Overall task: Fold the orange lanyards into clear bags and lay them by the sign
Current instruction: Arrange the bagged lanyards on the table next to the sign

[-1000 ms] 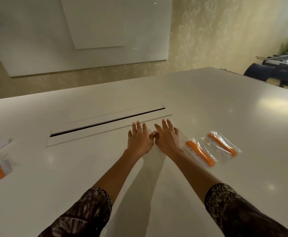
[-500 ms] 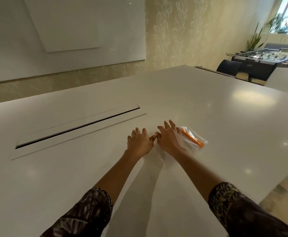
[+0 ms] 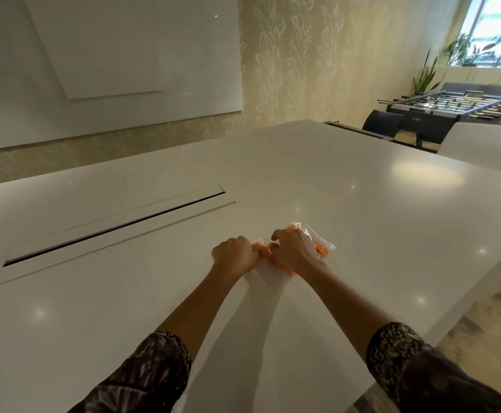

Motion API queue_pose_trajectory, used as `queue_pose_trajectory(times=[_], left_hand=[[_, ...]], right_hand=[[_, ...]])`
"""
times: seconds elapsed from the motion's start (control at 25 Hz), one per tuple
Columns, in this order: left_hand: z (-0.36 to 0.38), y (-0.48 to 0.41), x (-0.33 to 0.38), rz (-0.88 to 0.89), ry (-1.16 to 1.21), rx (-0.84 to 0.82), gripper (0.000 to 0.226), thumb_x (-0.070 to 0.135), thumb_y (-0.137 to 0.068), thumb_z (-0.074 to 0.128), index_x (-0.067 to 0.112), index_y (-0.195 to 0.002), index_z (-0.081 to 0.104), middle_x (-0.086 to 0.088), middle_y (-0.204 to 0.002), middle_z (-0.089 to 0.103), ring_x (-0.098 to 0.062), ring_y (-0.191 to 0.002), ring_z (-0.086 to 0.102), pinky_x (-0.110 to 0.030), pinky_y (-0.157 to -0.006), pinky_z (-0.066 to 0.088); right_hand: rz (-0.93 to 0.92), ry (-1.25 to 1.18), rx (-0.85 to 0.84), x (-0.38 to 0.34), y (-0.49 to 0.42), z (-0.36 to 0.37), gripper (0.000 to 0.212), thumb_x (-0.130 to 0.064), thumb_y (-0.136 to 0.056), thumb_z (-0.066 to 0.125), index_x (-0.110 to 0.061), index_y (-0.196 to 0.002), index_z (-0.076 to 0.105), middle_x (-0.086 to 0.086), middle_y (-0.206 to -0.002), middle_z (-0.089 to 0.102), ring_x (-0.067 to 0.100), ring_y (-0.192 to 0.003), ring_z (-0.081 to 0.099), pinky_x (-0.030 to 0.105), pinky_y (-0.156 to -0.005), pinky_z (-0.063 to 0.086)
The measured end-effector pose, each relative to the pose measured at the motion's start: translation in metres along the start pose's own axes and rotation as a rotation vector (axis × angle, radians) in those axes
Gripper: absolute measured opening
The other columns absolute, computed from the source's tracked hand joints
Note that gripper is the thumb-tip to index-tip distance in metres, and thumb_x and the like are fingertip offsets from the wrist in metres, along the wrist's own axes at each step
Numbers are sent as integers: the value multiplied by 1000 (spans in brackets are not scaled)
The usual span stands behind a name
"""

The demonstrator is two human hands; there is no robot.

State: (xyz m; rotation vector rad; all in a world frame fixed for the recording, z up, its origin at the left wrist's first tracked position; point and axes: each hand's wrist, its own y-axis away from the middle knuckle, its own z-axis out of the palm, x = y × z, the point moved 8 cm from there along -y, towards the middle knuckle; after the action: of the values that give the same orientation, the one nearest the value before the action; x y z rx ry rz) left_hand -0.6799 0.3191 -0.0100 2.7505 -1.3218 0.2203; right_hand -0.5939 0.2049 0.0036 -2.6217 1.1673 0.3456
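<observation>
Palms were flat 0.5 s ago; now both curl; left grip (image 3: 236, 253) and right grip (image 3: 294, 248) clench the bagged orange lanyards (image 3: 321, 249) on the bench (image 3: 362, 219), centre-right of frame; looks like gathering up; sign out of view, carry likely next.

No readable text, label, brand or no. anywhere: tabletop (image 3: 332, 204) blank, wall board (image 3: 109, 70) blank, clear bags (image 3: 317, 242) show no print legible at this res.
</observation>
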Motion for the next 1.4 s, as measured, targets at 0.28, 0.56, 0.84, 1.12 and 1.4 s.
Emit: queue_pose_trajectory(times=[0.28, 0.56, 0.84, 1.12, 1.4], left_hand=[[5, 6, -4, -65, 243, -64, 31, 46, -79, 58, 16, -80, 54, -2, -78, 60, -24, -75, 60, -26, -59, 42], [-1, 6, -25, -236, 831, -70, 42, 21, -80, 74, 13, -116, 52, -8, -89, 69, -16, -68, 70, -30, -57, 58], [0, 10, -65, -417, 1269, -49, 12, 13, -87, 67, 2, -86, 63, -18, -95, 68, -23, -77, 67, -34, -66, 58], [1, 37, -131, -662, 1609, 77, 8, 11, -92, 57, 7, -93, 62, -12, -92, 66, -25, -85, 66, -39, -75, 57], [-18, 78, -224, -752, 1679, 172, 11, 13, -90, 57, 8, -97, 64, -13, -103, 67, -29, -97, 66, -43, -77, 58]], right_hand=[[1, -33, -55, 0, 5, 9, 43, -43, -84, 59, -15, -116, 60, 7, -103, 62, 22, -90, 60, 34, -69, 52], [108, -387, -148, 2, -8, 18, 44, -29, -87, 61, -20, -129, 52, 1, -102, 63, 15, -85, 61, 26, -66, 53], [219, -640, -265, -10, -25, 41, 41, -23, -87, 62, -28, -126, 53, 8, -117, 59, 28, -104, 59, 44, -90, 53], [123, -691, -247, -75, -37, 58, 40, -11, -83, 60, -19, -123, 59, 7, -119, 59, 25, -102, 60, 37, -85, 55], [37, -706, -310, -183, -32, 90, 39, -13, -84, 62, -17, -122, 58, 7, -124, 57, 27, -105, 60, 42, -91, 54]])
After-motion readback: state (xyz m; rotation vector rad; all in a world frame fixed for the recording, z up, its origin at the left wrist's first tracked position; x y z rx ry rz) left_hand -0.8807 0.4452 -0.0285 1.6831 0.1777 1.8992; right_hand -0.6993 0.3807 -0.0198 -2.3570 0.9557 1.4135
